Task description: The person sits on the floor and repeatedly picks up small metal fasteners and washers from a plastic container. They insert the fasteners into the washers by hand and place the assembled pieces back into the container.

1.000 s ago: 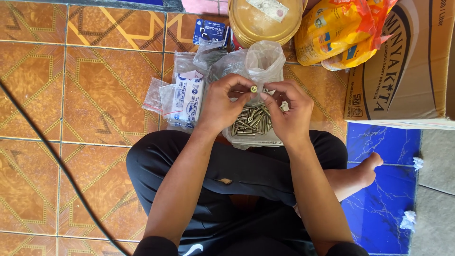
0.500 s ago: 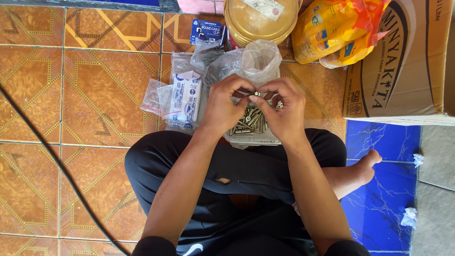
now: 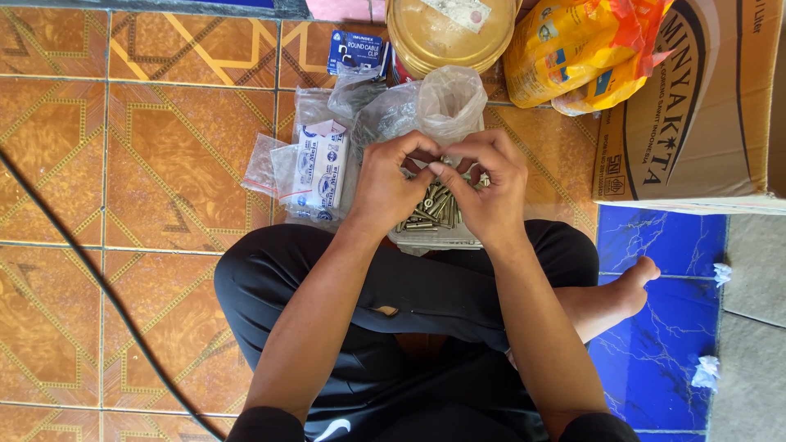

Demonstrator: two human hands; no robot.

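Observation:
I sit cross-legged on a tiled floor. My left hand and my right hand meet over a pile of small brass-coloured screws lying on clear plastic in front of my knees. The fingertips of both hands pinch together on one small metal piece; it is mostly hidden between the fingers. A crumpled clear plastic bag stands just beyond the hands.
Small printed packets and empty clear bags lie left of the hands. A round brown lid, a yellow-orange bag and a cardboard box sit at the back. A black cable crosses the left tiles.
Both hands have closed in on each other, fingertips now touching over the screw pile. The view has shifted slightly.

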